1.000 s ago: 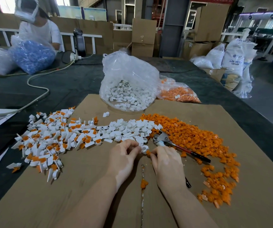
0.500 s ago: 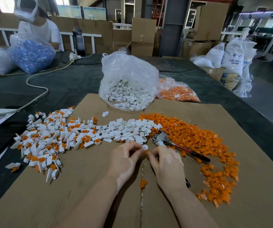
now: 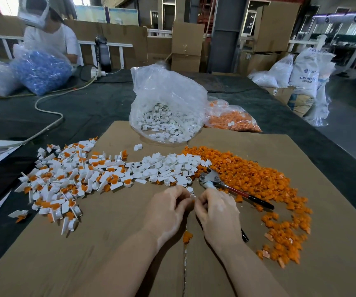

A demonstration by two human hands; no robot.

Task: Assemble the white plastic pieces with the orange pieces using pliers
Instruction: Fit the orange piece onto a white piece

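Over the cardboard, left hand and right hand pinch one white piece; pliers just beside.

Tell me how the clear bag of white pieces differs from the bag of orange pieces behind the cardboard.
The bag of white pieces stands tall, its plastic puffed up above the contents; the bag of orange pieces lies low and slumped. The white bag rests partly on the cardboard sheet; the orange bag sits to its right, mostly on the dark table. Both are clear plastic and hold loose small parts.
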